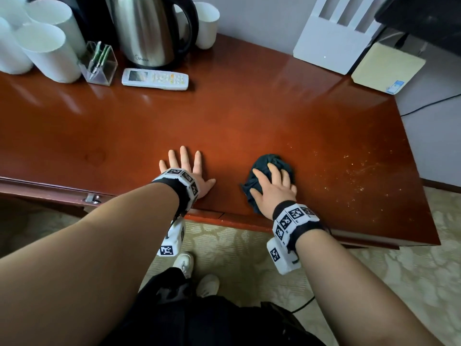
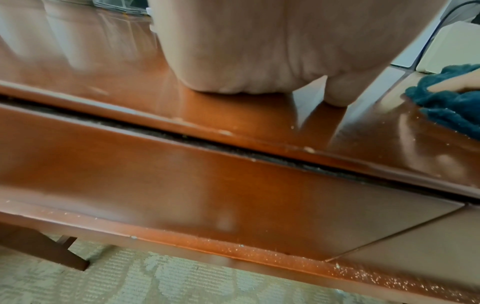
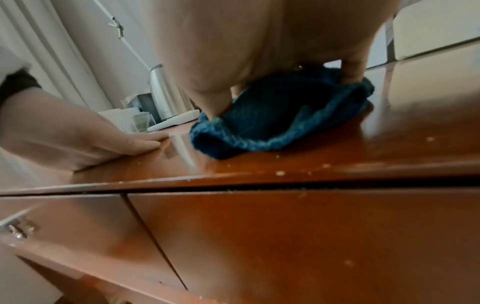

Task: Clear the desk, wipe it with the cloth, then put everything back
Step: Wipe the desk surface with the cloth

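A dark teal cloth lies bunched on the glossy red-brown desk near its front edge. My right hand lies on top of it with fingers spread, pressing it down; the right wrist view shows the cloth under my palm. My left hand rests flat on the bare desk to the left of the cloth, fingers spread, holding nothing. In the left wrist view the cloth shows at the right edge. Pale crumbs are scattered on the desk to the right of the cloth.
At the back left stand several white paper cups, a clear holder with green packets, a steel kettle and a white remote. A white router and a cream box sit at the back right.
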